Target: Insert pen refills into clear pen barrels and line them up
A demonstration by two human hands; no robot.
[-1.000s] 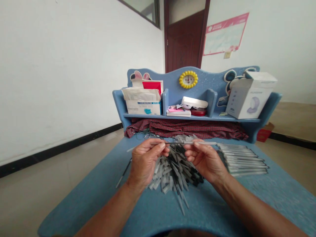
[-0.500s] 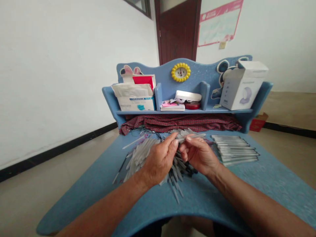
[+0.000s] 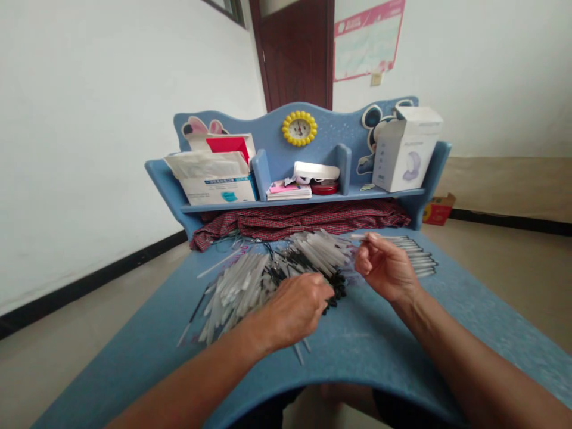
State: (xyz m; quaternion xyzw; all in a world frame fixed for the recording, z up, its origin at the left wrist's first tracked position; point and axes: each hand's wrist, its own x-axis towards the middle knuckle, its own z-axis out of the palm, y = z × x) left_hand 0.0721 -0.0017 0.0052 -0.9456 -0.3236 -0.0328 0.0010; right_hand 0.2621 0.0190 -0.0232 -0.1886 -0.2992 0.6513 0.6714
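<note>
My right hand [image 3: 386,268] pinches a slim whitish pen-like stick [image 3: 358,237] between thumb and fingertips. It hovers at the near left end of a neat row of similar dark-tipped sticks [image 3: 422,262], partly covering them. Low over the middle of the table, my left hand [image 3: 299,307] has its fingers curled down at a heap of small black pieces [image 3: 338,292]; what they hold, if anything, is hidden. Left of that hand lies a loose pile of frosted translucent tubes [image 3: 239,283]. More frosted tubes [image 3: 324,250] spread behind the black heap.
The blue table [image 3: 379,363] has a curved near edge. At its back, a shelf holds a mask box [image 3: 218,189], booklets [image 3: 288,192], a red round tin [image 3: 325,188] and a white carton [image 3: 406,152]. A checked cloth [image 3: 299,220] lies beneath the shelf.
The hands have come apart. My right hand has carried a stick rightward to the row, while my left has dropped to the black heap. The view has swung to the right.
</note>
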